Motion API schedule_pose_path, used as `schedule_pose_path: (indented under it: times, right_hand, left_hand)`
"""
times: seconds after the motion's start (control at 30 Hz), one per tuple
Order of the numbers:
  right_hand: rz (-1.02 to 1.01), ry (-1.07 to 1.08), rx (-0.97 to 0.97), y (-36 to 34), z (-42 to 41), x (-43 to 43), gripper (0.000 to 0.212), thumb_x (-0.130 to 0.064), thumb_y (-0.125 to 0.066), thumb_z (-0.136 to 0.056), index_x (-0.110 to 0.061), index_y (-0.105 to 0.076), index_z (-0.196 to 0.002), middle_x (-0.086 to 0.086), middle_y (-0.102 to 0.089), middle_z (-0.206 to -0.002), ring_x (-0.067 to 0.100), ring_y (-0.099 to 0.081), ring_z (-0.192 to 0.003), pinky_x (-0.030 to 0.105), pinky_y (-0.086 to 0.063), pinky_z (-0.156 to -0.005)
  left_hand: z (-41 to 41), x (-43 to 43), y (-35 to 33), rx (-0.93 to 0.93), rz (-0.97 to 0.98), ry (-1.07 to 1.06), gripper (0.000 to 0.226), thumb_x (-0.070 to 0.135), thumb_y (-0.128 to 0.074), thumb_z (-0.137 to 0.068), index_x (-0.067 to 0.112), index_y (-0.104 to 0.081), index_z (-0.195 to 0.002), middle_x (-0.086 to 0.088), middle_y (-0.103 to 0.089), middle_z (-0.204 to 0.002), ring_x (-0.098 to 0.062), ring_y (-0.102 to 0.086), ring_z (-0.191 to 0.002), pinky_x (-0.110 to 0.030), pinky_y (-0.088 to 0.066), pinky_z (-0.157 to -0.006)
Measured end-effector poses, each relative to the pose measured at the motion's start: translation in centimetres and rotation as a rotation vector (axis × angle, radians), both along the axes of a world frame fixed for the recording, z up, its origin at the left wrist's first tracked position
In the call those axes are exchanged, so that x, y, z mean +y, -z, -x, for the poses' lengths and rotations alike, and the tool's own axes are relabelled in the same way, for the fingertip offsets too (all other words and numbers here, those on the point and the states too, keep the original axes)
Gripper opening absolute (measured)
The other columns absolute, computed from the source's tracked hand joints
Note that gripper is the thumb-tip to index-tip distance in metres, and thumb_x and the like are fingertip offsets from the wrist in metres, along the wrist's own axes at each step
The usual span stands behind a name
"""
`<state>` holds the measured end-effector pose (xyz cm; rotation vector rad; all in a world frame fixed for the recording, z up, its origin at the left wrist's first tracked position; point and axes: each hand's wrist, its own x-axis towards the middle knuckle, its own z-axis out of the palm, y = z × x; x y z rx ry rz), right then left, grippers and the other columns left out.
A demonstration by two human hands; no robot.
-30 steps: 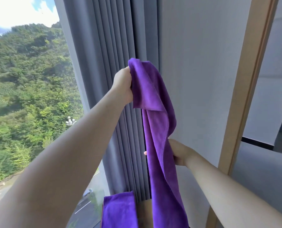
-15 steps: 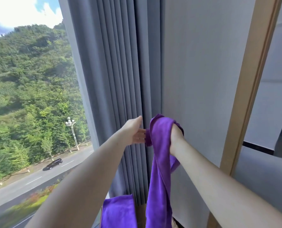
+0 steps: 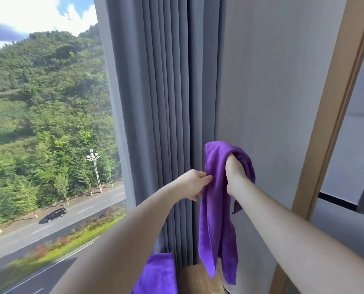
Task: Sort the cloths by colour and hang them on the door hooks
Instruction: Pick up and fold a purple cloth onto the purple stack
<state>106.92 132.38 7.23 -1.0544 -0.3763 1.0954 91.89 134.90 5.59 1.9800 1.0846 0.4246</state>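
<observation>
Holding up a purple cloth (image 3: 216,219) just right of the grey curtain (image 3: 166,102), I have both hands on it. My right hand (image 3: 235,172) is closed tight on the top of the cloth, and the top folds over my fist like a little hood. I think I hold it that way so the long part can hang down straight and I can see its colour well. My left hand (image 3: 194,184) pinches the near edge of the cloth with thumb and fingertips, just below the fold. That pinch is likely there to stop the cloth from twisting, so it is ready for a hook.

Both my arms reach out in front of me and come close together at the cloth. My right wrist bends up a bit. My left hand sits a little lower, right in front of the curtain.

The cloth hangs free in the air, between the curtain and the wood frame (image 3: 334,115), close to the grey wall (image 3: 272,92). Its bottom end dangles over a brown top (image 3: 196,279) at the foot of the curtain. One other cloth (image 3: 158,274), purple too, lies low down, left of that brown top. I think the purple ones go together. I cannot see any hooks from here.
</observation>
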Motion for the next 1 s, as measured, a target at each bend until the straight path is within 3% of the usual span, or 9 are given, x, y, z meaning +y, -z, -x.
schedule_pose_path:
  times: [0.07, 0.17, 0.33, 0.43, 0.5, 0.67, 0.77, 0.9, 1.0]
  right_hand:
    - [0.070, -0.090, -0.338, -0.3, -0.1, 0.2, 0.036, -0.039, -0.046, -0.107, -0.014, -0.061, -0.127, 0.010, -0.064, -0.128, 0.019, -0.062, -0.093, 0.035, -0.050, -0.080]
    - [0.164, -0.119, -0.300, -1.9, 0.1, -1.4, 0.055, -0.052, -0.047, -0.103, -0.007, -0.062, -0.131, 0.014, -0.063, -0.131, 0.027, -0.058, -0.116, 0.038, -0.044, -0.099]
    - [0.216, -0.181, -0.383, 0.5, -2.1, -1.5, 0.074, -0.080, -0.049, -0.081, -0.019, -0.072, -0.117, 0.011, -0.073, -0.120, 0.029, -0.068, -0.109, 0.048, -0.051, -0.104]
    - [0.229, -0.310, -0.368, 0.4, -3.0, -2.2, 0.056, -0.066, -0.054, -0.090, -0.018, -0.078, -0.106, 0.011, -0.077, -0.110, 0.028, -0.070, -0.104, 0.041, -0.053, -0.100]
    - [0.231, -0.371, -0.350, 0.4, -3.6, -2.6, 0.046, -0.057, -0.069, -0.079, -0.018, -0.079, -0.101, 0.010, -0.078, -0.105, 0.028, -0.071, -0.099, 0.040, -0.051, -0.103]
    - [0.269, -0.312, -0.294, 0.1, -5.2, -3.1, 0.022, -0.039, -0.074, -0.077, -0.018, -0.073, -0.080, 0.005, -0.072, -0.079, 0.026, -0.066, -0.073, 0.036, -0.052, -0.089]
    - [0.270, -0.304, -0.212, 0.1, -6.2, -3.5, 0.021, -0.037, -0.073, -0.079, -0.016, -0.073, -0.082, 0.007, -0.073, -0.082, 0.027, -0.067, -0.077, 0.038, -0.053, -0.090]
    - [0.192, -0.313, -0.111, 0.7, -7.1, -3.6, 0.016, -0.031, -0.065, -0.088, -0.018, -0.064, -0.079, 0.001, -0.064, -0.068, 0.022, -0.061, -0.061, 0.028, -0.049, -0.063]
    - [0.130, -0.300, 0.014, 1.5, -7.9, -3.4, 0.020, -0.027, -0.071, -0.078, -0.015, -0.055, -0.083, 0.000, -0.049, -0.062, 0.018, -0.049, -0.052, 0.026, -0.041, -0.056]
  left_hand:
    - [-0.3, -0.1, -0.7, 0.013, -0.137, -0.008, 0.040, 0.038, -0.042, -0.104, 0.006, -0.066, -0.103, -0.020, -0.071, -0.109, -0.036, -0.072, -0.098, -0.046, -0.061, -0.076]
    - [-0.5, 0.2, -1.7, -0.052, -0.230, -0.054, 0.039, 0.038, -0.041, -0.102, 0.010, -0.067, -0.096, -0.013, -0.073, -0.098, -0.034, -0.071, -0.094, -0.045, -0.058, -0.078]
    - [-0.7, 1.1, -3.4, -0.224, -0.084, -0.122, 0.034, 0.032, -0.044, -0.100, 0.011, -0.069, -0.099, -0.007, -0.065, -0.081, -0.026, -0.066, -0.073, -0.046, -0.064, -0.074]
    - [-0.5, 1.4, -4.7, -0.360, 0.017, -0.223, 0.029, 0.022, -0.038, -0.103, 0.012, -0.066, -0.099, -0.007, -0.063, -0.078, -0.026, -0.065, -0.071, -0.041, -0.063, -0.073]
    - [-0.3, 1.8, -5.6, -0.466, 0.090, -0.296, 0.030, 0.018, -0.036, -0.102, 0.010, -0.066, -0.100, -0.010, -0.062, -0.081, -0.026, -0.061, -0.068, -0.036, -0.058, -0.066]
    - [0.7, 2.3, -7.4, -0.688, 0.253, -0.445, 0.023, 0.015, -0.045, -0.099, 0.012, -0.060, -0.082, -0.002, -0.055, -0.061, -0.016, -0.053, -0.051, -0.020, -0.039, -0.050]
    - [1.8, 2.8, -8.4, -0.813, 0.316, -0.492, 0.018, 0.015, -0.051, -0.096, 0.014, -0.057, -0.079, 0.001, -0.048, -0.057, -0.015, -0.047, -0.051, -0.024, -0.036, -0.054]
    - [3.3, 3.5, -9.3, -0.902, 0.321, -0.571, 0.017, 0.018, -0.053, -0.088, 0.020, -0.048, -0.073, 0.001, -0.038, -0.065, -0.017, -0.040, -0.060, -0.034, -0.037, -0.068]
    - [4.4, 3.9, -9.9, -0.948, 0.333, -0.573, 0.030, 0.014, -0.050, -0.094, 0.020, -0.043, -0.064, 0.003, -0.034, -0.055, -0.015, -0.036, -0.052, -0.029, -0.032, -0.059]
